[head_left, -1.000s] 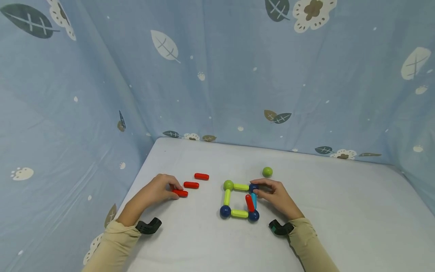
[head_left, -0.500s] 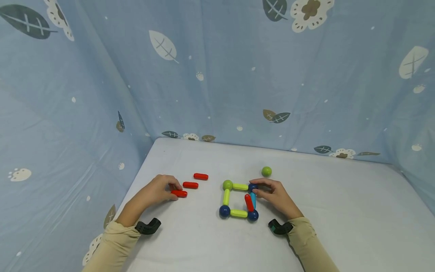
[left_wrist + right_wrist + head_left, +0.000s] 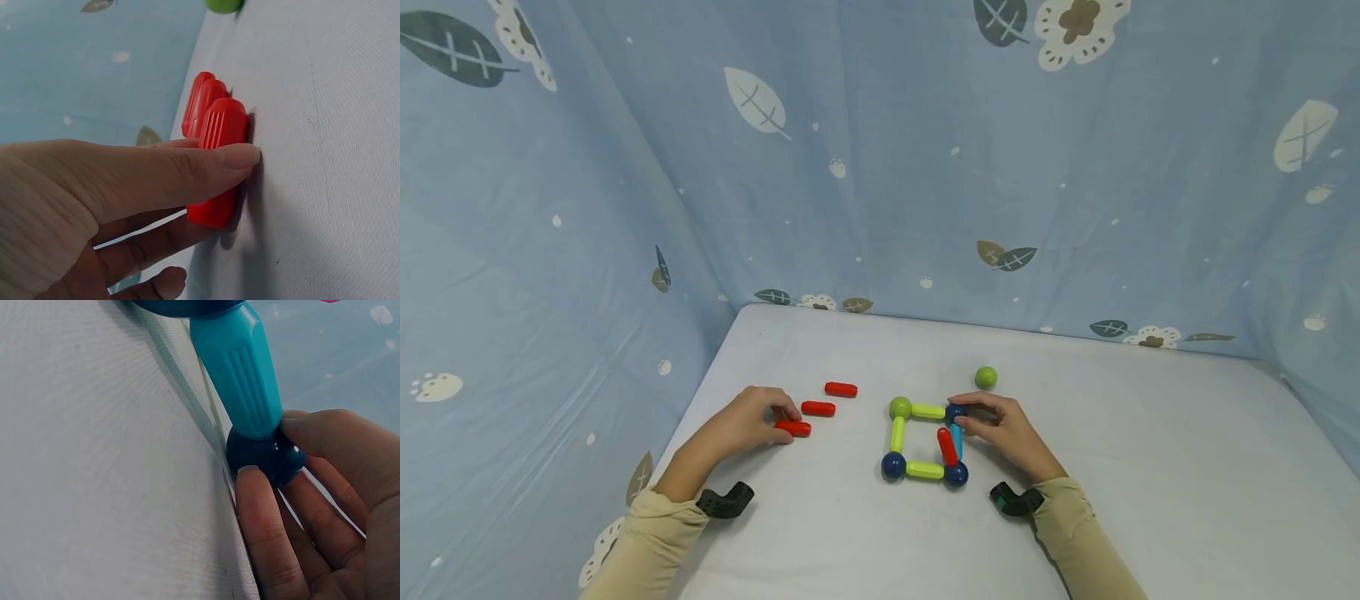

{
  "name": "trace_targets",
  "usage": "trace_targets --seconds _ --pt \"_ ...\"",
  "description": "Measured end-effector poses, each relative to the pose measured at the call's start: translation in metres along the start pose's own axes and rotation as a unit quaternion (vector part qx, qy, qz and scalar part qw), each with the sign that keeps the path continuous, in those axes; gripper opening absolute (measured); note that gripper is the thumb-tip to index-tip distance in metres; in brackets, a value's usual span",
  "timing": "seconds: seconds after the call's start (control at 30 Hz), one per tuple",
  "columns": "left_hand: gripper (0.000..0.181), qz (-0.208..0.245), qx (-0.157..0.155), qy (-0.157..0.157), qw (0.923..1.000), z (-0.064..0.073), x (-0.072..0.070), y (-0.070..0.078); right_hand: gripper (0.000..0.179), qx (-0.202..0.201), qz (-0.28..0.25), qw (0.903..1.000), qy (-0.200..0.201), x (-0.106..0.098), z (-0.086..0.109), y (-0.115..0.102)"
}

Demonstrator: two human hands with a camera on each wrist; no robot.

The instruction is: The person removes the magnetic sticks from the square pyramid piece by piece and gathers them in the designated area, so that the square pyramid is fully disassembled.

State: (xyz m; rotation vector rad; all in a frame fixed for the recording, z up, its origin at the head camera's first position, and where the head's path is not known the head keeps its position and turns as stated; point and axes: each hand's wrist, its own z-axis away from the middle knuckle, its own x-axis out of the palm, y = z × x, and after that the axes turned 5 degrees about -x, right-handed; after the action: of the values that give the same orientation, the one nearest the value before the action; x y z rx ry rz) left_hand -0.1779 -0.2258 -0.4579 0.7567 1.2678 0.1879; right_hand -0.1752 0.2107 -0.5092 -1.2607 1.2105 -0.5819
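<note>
Over on the person's left, three loose rods lie on the table in a slanting row, the far rod and the middle rod beyond the near rod, which sits between the left hand's fingers. To their right lies a four-sided frame, a ball at each corner, with the right hand at its far right ball and a leaning rod rising from its near right ball. Behind the frame rests a loose ball, and a curtain hangs behind the table and along its left.
</note>
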Motion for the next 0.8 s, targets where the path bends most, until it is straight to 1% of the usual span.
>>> trace_targets --seconds 0.1,0.2,0.4,0.53,0.6,0.67,0.73,0.8 --pt "0.022 0.0 0.007 0.001 1.0 0.0 0.0 0.0 0.033 0.002 0.001 1.0 0.0 0.0 0.0 0.0" --pt "0.022 -0.002 0.008 0.001 1.0 0.0 0.001 0.0 0.033 0.002 0.002 1.0 0.001 0.0 0.0 0.0" --pt "0.023 -0.01 0.007 -0.004 0.9999 0.001 -0.001 0.002 0.034 -0.014 0.0 0.9999 0.003 0.002 0.0 0.002" --pt "0.025 -0.017 0.01 0.006 0.9998 0.004 -0.005 0.006 0.035 -0.017 -0.004 0.9998 0.002 0.004 0.0 0.003" --pt "0.023 -0.013 0.022 0.016 0.9995 0.005 -0.006 0.01 0.035 -0.017 -0.004 0.9999 0.0 0.004 0.0 0.002" --pt "0.02 0.001 0.041 0.024 0.9988 0.005 -0.003 0.017 0.035 -0.013 -0.005 0.9999 -0.001 0.003 0.0 0.0" --pt "0.02 0.018 0.064 0.024 0.9975 0.002 0.003 0.028 0.035 -0.012 -0.004 0.9999 -0.001 0.002 0.001 -0.001" --pt "0.023 0.03 0.081 0.018 0.9961 -0.002 0.012 0.044 0.036 -0.01 -0.006 0.9999 -0.001 0.001 0.001 -0.001"
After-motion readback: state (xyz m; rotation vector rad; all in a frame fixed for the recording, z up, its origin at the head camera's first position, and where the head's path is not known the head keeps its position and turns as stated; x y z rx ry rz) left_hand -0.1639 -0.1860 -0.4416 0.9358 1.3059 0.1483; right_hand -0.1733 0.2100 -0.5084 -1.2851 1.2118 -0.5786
